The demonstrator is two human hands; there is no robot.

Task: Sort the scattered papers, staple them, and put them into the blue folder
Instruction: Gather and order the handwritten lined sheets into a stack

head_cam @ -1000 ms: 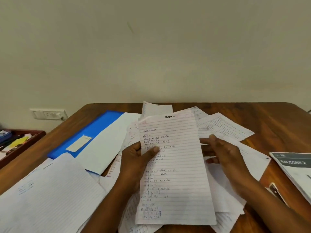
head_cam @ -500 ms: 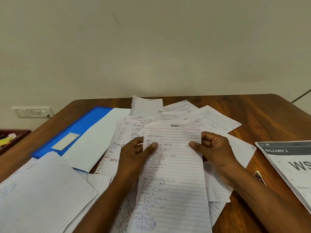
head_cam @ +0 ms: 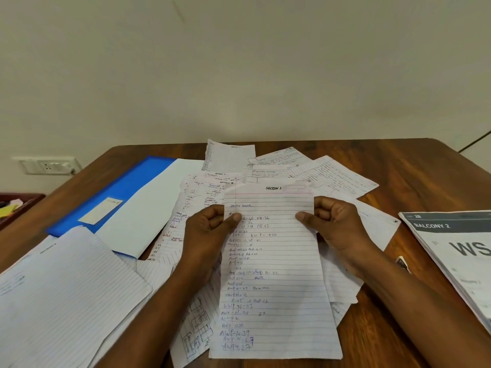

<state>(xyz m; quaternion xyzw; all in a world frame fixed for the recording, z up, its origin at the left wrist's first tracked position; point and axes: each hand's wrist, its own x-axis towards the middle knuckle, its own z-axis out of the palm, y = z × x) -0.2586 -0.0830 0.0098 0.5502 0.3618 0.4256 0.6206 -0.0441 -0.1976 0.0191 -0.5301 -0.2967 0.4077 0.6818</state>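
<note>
Wooden table [head_cam: 414, 171]: both hands pinch sheet [head_cam: 276, 274] headed "SECTION 1".

Lined sheet [head_cam: 276, 274], uppermost, pinched at both side edges by the left hand [head_cam: 210, 235] and right hand [head_cam: 334, 227]: printed heading "SECTION 1"; handwritten codes below, among them "PB-26", "PB-13", "AWP-N-39" and "27"; most other lines too faint to read.

Grey-banded booklet [head_cam: 457, 251], at the right of the desk [head_cam: 414, 171]: "2B", "BALCONY 2", large letters "WS" cut off at the frame edge.

Scattered papers [head_cam: 313, 168] behind: handwriting present, illegible.

Pale label on the blue folder [head_cam: 125, 195]: no readable text.
</note>
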